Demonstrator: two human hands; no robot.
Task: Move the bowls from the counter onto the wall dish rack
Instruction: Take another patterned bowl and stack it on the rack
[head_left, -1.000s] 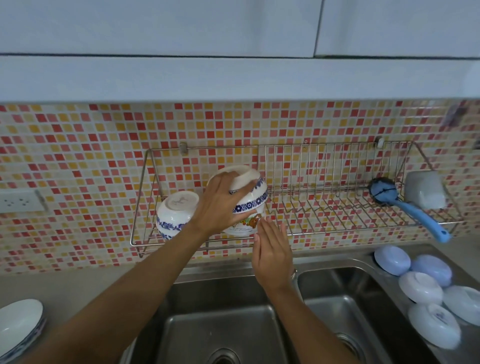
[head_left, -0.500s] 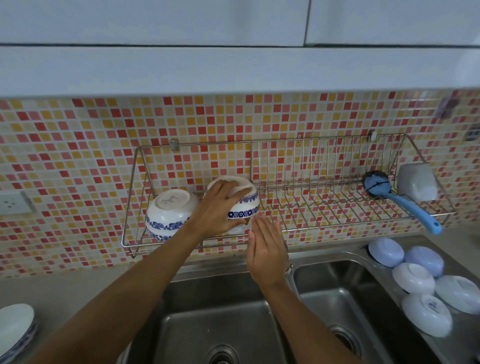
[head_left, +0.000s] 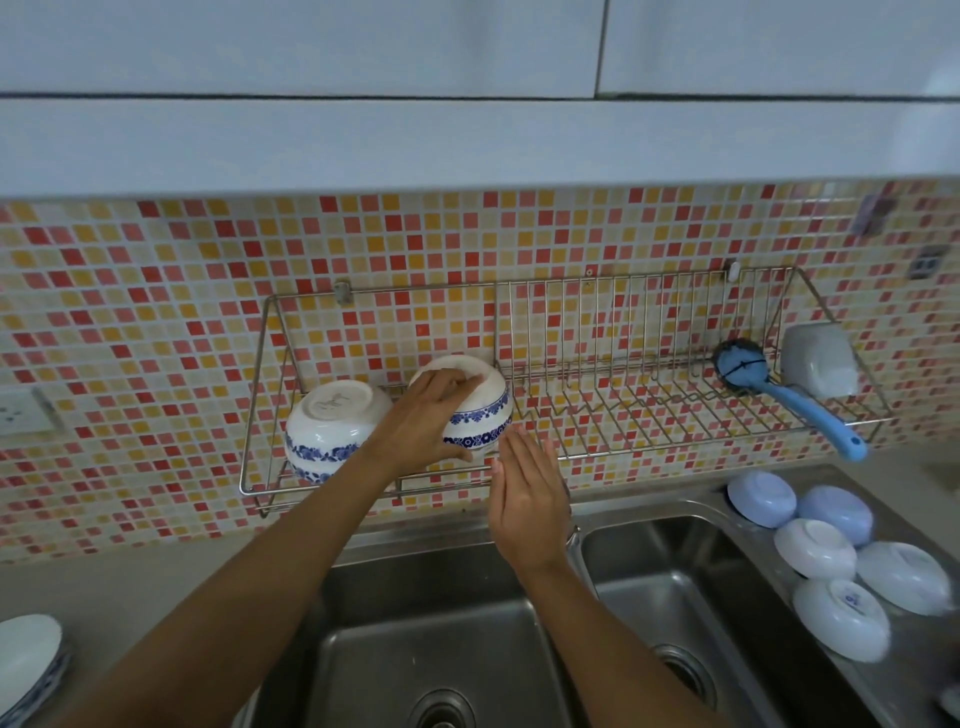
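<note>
Your left hand (head_left: 423, 421) grips the upturned bowl (head_left: 475, 408) on the rack (head_left: 649, 415); right hand (head_left: 527, 491) beside it, fingers straight, together.

A second ago the left hand (head_left: 423, 418) held the blue-patterned bowl (head_left: 475, 410) raised and tilted above the rack floor; since then it has lowered the bowl, upside down, onto the wires of the wall dish rack (head_left: 649, 415), just beside the other bowl (head_left: 332, 426). The right hand (head_left: 530, 493), fingers straight, has kept to the bowl's lower right edge throughout
</note>
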